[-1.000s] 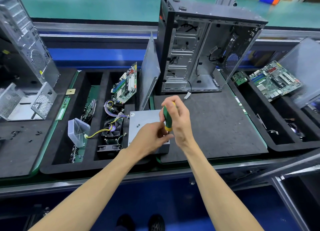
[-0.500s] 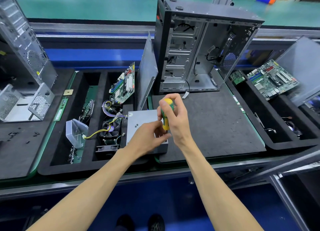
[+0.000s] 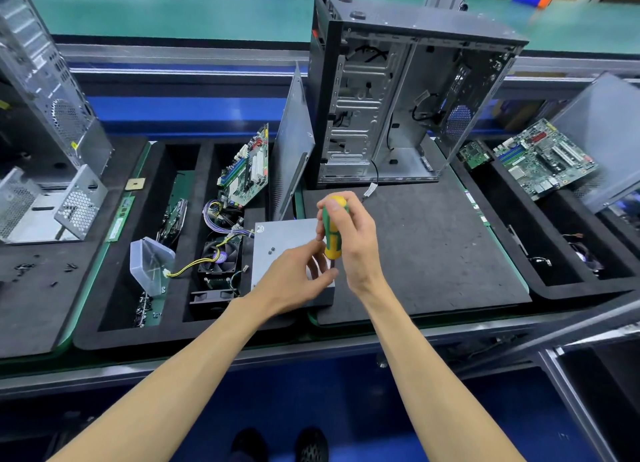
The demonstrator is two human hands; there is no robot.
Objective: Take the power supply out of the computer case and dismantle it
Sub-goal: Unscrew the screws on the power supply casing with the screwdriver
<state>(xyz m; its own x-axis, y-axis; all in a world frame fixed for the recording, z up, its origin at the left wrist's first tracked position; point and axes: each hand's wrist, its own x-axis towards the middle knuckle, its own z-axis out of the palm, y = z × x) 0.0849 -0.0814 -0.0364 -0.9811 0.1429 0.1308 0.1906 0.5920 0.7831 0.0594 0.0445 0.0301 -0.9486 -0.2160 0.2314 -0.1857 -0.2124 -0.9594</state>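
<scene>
Right hand (image 3: 349, 243) grips the screwdriver (image 3: 331, 231) upright over the power supply (image 3: 284, 243), left hand (image 3: 294, 281) pinching its shaft. Black foam mat (image 3: 433, 254) underneath, green conveyor (image 3: 173, 8) behind.

Desk (image 3: 346, 345) with metal front rail, covered by black foam mats and compartment trays. On centre mat (image 3: 433, 254): open computer case (image 3: 398, 91) upright at rear, grey power supply (image 3: 280, 236) at front left corner. In left tray (image 3: 114, 333): circuit board (image 3: 246, 171), fan (image 3: 220, 255), clear plastic box (image 3: 150, 266); in right tray (image 3: 554, 288): motherboard (image 3: 543, 157).
</scene>
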